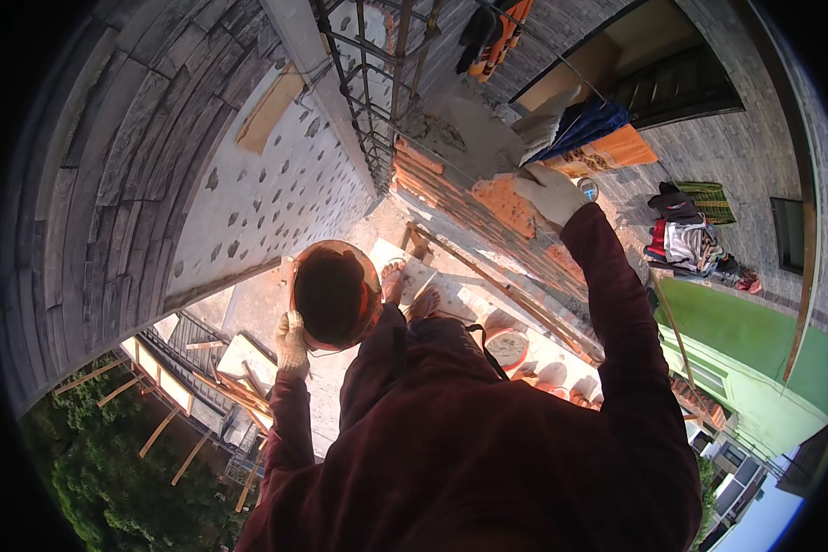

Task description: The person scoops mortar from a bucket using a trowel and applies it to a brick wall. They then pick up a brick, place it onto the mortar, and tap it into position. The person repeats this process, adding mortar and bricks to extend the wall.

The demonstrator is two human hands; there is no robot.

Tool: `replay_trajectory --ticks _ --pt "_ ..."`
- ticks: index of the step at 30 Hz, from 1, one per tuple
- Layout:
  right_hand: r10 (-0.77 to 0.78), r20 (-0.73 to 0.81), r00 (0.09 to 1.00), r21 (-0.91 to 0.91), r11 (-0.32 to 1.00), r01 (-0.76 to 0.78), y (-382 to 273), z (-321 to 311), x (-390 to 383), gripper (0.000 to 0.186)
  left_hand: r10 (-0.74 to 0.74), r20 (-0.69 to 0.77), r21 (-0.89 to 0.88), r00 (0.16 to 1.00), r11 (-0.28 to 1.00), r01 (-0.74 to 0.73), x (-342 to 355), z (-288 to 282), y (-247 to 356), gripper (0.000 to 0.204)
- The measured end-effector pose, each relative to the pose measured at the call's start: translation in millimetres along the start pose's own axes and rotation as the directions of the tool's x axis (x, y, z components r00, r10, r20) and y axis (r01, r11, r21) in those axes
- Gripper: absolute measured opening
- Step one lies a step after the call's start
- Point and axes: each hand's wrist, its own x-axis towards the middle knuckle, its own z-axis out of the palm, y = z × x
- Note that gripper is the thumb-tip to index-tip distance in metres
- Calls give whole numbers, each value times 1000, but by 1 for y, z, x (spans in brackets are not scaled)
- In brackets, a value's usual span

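Observation:
My left hand (292,344), in a pale knitted work glove, is closed on the rim of an orange bucket (371,308). The bucket hangs at my left side, its mouth facing up and its inside dark with shadow. My right arm reaches out to a partly built brick wall (437,189). The gloved right hand (552,193) is beside the wall's top, next to orange bricks (504,204) and grey mortar (455,129). Its fingers look curled, but what they hold is hidden from this view.
I stand on a pale board (405,271) beside a long timber (497,285). Another bucket (508,348) of grey mix stands below right, near loose bricks. Steel rebar (377,83) rises ahead. Cloths (593,138) hang beyond the wall. Scaffold timbers (161,432) jut out lower left.

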Motion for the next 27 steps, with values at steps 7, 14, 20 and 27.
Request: replay_trajectory --ticks 7,14,20,27 --pt "88 402 911 -26 996 -84 10 -26 67 46 55 168 170 984 982 -84 0 33 32 38" --pt "8 382 924 -441 881 174 -12 -13 89 61 60 176 249 983 963 -103 -31 48 36 41" --pt "19 422 906 -543 806 236 -21 -21 81 57 130 148 196 980 968 -158 -32 55 2 38" --pt "-58 529 847 -568 717 404 -18 -26 90 44 7 161 221 987 974 -43 -45 61 8 38"
